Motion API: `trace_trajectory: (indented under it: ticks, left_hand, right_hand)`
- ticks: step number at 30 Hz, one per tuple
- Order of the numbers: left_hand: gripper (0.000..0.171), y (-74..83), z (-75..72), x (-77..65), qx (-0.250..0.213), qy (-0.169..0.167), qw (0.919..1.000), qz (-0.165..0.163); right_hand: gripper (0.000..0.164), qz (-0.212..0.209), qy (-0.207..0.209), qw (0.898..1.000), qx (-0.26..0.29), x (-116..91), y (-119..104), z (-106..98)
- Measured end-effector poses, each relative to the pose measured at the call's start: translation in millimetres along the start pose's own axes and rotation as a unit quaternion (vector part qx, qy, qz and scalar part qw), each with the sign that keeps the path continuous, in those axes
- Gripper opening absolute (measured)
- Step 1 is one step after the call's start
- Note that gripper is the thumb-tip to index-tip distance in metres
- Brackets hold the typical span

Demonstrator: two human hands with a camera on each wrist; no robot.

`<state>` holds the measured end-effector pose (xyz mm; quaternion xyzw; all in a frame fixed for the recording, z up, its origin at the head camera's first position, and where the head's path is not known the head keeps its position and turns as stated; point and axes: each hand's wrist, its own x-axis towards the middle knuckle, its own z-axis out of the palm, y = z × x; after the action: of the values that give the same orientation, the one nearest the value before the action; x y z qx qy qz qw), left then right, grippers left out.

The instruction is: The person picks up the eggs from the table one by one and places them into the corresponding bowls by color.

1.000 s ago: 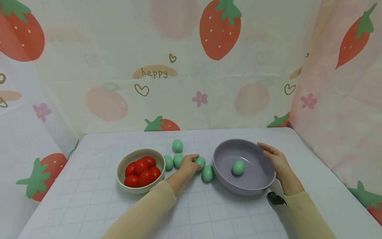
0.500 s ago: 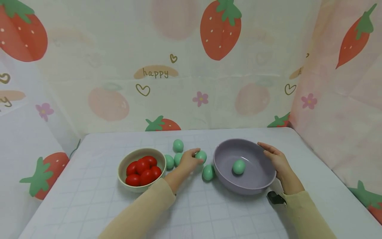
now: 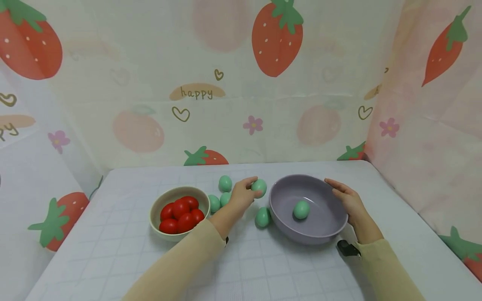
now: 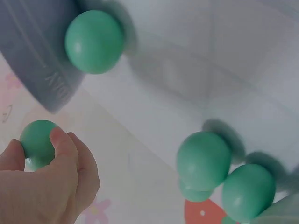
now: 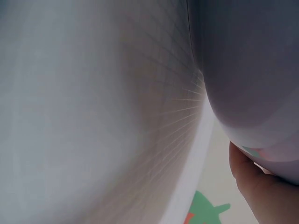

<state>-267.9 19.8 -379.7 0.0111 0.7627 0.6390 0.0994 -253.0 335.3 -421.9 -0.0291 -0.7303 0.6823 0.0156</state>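
Observation:
My left hand (image 3: 240,196) pinches a green egg (image 3: 259,188) between thumb and fingertips, held above the table just left of the purple bowl (image 3: 297,236). The left wrist view shows the pinched egg (image 4: 37,142) near the bowl's edge. Another green egg (image 3: 301,210) lies inside that bowl. My right hand (image 3: 352,209) rests against the bowl's right side, fingers extended along the outer wall; in the right wrist view, part of the hand (image 5: 257,186) touches the wall. One loose green egg (image 3: 262,217) sits against the bowl's left side.
Several red eggs (image 3: 180,207) fill a cream bowl (image 3: 158,231) on the left. To its right are three green eggs, one farther back (image 3: 225,183). A white grid-patterned cloth (image 3: 241,267) covers the table; a strawberry-print curtain (image 3: 226,50) hangs behind.
My left hand has lifted a green egg off the table and carried it up and slightly right, towards the purple bowl. The right hand and both bowls stay in place.

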Motion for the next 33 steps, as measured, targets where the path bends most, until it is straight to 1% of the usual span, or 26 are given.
trace_trajectory:
  ticks: [4, 7, 11, 14, 18, 22, 27, 33]
  left_hand:
    - [0.052, 7.9, 5.3, -1.8, -0.033, -0.012, 0.9994, -0.006]
    - [0.051, 11.5, 11.5, -3.4, -0.045, -0.021, 0.9987, -0.007]
    - [0.05, 15.8, 23.1, -4.2, -0.053, -0.03, 0.9981, -0.012]
    - [0.049, 17.8, 32.4, -3.2, -0.058, -0.036, 0.9975, -0.015]
    - [0.049, 19.7, 45.2, -0.3, -0.052, -0.042, 0.9975, -0.021]
    - [0.048, 21.7, 56.2, 1.9, -0.068, -0.042, 0.996, -0.04]
    - [0.048, 23.4, 66.9, 5.8, -0.082, -0.038, 0.9946, -0.051]
    - [0.05, 19.6, 79.5, 11.4, -0.099, -0.033, 0.9919, -0.073]
  right_hand:
    - [0.044, 0.008, 0.001, 1.0, 0.001, 0, -2, 1]
    - [0.048, 0.015, 0.0, 1.0, 0.001, 0, -4, 2]
    - [0.051, 0.023, -0.002, 1.0, 0.003, 1, -5, 1]
    - [0.053, 0.022, -0.005, 1.0, 0.004, 2, -4, 0]
    - [0.053, 0.019, -0.01, 1.0, 0.004, 2, -2, -1]
    - [0.053, 0.022, -0.011, 1.0, 0.009, 3, -2, -1]
    - [0.053, 0.025, -0.006, 1.0, 0.009, 3, -2, 0]
    - [0.053, 0.027, -0.001, 1.0, 0.008, 4, -1, 0]
